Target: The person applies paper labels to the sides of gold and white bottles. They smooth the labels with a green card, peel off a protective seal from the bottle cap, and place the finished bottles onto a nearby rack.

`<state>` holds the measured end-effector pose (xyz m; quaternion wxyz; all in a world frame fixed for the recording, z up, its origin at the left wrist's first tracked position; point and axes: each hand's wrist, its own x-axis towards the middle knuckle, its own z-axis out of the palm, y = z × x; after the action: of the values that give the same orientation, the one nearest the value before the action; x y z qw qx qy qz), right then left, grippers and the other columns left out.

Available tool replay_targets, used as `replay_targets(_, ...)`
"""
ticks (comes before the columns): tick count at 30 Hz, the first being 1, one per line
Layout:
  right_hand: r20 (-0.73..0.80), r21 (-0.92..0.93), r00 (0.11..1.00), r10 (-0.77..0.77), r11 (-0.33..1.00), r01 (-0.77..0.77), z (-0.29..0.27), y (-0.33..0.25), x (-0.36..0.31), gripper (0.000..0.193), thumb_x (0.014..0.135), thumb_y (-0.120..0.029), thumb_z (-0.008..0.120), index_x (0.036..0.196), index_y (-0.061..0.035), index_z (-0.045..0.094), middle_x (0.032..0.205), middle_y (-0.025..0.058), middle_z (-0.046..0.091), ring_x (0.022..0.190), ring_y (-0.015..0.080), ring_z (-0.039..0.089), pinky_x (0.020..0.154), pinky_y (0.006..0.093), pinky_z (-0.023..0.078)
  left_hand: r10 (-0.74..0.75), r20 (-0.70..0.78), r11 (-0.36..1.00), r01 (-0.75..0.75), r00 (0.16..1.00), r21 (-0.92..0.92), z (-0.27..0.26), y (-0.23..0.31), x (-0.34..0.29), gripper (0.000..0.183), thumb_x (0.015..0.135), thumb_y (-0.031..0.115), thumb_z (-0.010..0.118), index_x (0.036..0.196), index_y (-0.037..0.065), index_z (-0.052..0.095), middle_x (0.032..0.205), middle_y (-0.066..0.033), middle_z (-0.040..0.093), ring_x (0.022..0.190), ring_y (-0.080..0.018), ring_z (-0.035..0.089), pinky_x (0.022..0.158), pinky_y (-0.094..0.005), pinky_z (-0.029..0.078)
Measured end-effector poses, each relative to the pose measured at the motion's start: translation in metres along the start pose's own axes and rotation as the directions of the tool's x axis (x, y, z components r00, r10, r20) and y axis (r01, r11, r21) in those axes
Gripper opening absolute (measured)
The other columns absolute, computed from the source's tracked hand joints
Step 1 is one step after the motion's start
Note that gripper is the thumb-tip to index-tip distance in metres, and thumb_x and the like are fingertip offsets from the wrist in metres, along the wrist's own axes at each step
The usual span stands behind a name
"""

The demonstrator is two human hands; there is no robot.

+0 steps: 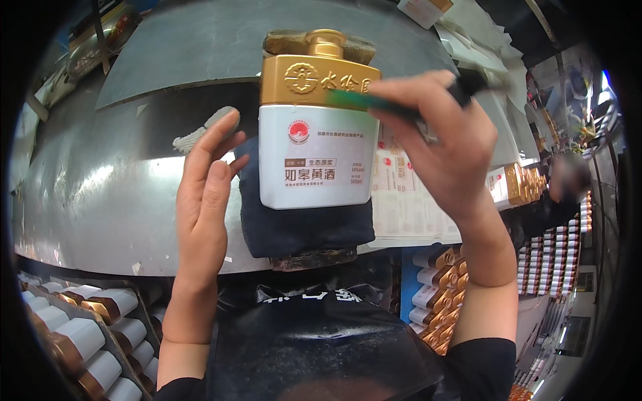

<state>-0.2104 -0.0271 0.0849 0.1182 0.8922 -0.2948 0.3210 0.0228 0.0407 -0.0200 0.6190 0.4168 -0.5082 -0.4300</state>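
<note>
A flat white bottle (314, 147) with a gold shoulder and neck lies face up on a dark cloth pad (307, 234), its neck pointing away from me. A red emblem and printing mark its front. My right hand (445, 134) grips a slim green tool (374, 102) with a dark end, too smeared by motion to name its kind. The green part lies across the bottle's gold shoulder; whether it touches cannot be told. To the bottle's left, my left hand (209, 184) is open and empty, fingers raised. A grey rag-like piece (204, 131) lies behind its fingertips.
A metal worktable (134, 214) carries the pad. Printed label sheets (411, 214) lie right of the bottle. Crates of similar bottles (80, 334) stand at lower left, and stacked bottles (435, 287) at lower right. Another person (562, 194) is at far right.
</note>
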Motion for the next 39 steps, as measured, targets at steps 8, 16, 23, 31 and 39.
replay_targets(8, 0.047, 0.168, 0.999, 0.004, 0.986, -0.011, -0.01, -0.005, -0.04, 0.031, 0.069, 0.003, 0.075, 0.098, -0.0075, 0.071, 0.085, 0.006, 0.069, 0.07, 0.0201, 0.063, 0.062, 0.0317, 0.051, -0.051, -0.022, 0.999, 0.051, 0.998, 0.002, 0.003, -0.01, 0.002, 0.044, 0.105, 0.025, 0.04, 0.141, 0.001, 0.045, 0.143, -0.0126, 0.047, 0.129, -0.0236, 0.047, 0.106, -0.0395, 0.042)
replay_targets(16, 0.232, 0.188, 0.966, 0.113, 0.969, -0.158, 0.016, -0.027, -0.015, 0.039, 0.073, 0.009, 0.069, 0.109, -0.0046, 0.07, 0.096, 0.0089, 0.069, 0.084, 0.0233, 0.066, 0.075, 0.0307, 0.052, 0.012, 0.0, 0.994, -0.011, 1.0, 0.106, -0.003, -0.009, -0.009, 0.045, 0.1, 0.026, 0.046, 0.138, 0.002, 0.046, 0.133, -0.0148, 0.052, 0.127, -0.0263, 0.047, 0.108, -0.0367, 0.036)
replay_targets(23, 0.257, 0.428, 0.949, -0.185, 0.902, 0.06, 0.006, -0.064, -0.043, 0.028, 0.08, 0.008, 0.067, 0.105, -0.0014, 0.071, 0.093, 0.0134, 0.065, 0.093, 0.03, 0.064, 0.085, 0.0391, 0.05, 0.052, -0.087, 0.998, -0.049, 0.995, 0.042, 0.031, 0.009, -0.045, 0.044, 0.104, 0.032, 0.041, 0.138, 0.004, 0.046, 0.117, -0.0156, 0.051, 0.111, -0.0286, 0.053, 0.098, -0.037, 0.041)
replay_targets(31, 0.193, 0.345, 0.892, -0.409, 0.879, 0.328, 0.01, -0.064, -0.031, 0.037, 0.076, 0.008, 0.071, 0.11, -0.0044, 0.069, 0.088, 0.011, 0.065, 0.081, 0.0272, 0.064, 0.075, 0.0385, 0.052, 0.087, -0.156, 0.988, -0.065, 0.984, 0.141, 0.008, 0.019, -0.051, 0.043, 0.103, 0.029, 0.044, 0.136, 0.003, 0.047, 0.118, -0.017, 0.052, 0.112, -0.0301, 0.054, 0.099, -0.0376, 0.041)
replay_targets(39, 0.35, 0.573, 0.936, 0.042, 0.781, -0.249, -0.034, -0.05, -0.089, 0.019, 0.08, 0.0, 0.068, 0.098, -0.0018, 0.072, 0.082, 0.0075, 0.066, 0.071, 0.0194, 0.063, 0.07, 0.0317, 0.049, -0.014, -0.003, 0.999, 0.014, 1.0, 0.048, 0.03, 0.023, -0.035, 0.045, 0.1, 0.026, 0.05, 0.138, 0.003, 0.048, 0.134, -0.0116, 0.053, 0.122, -0.0214, 0.05, 0.105, -0.0353, 0.038)
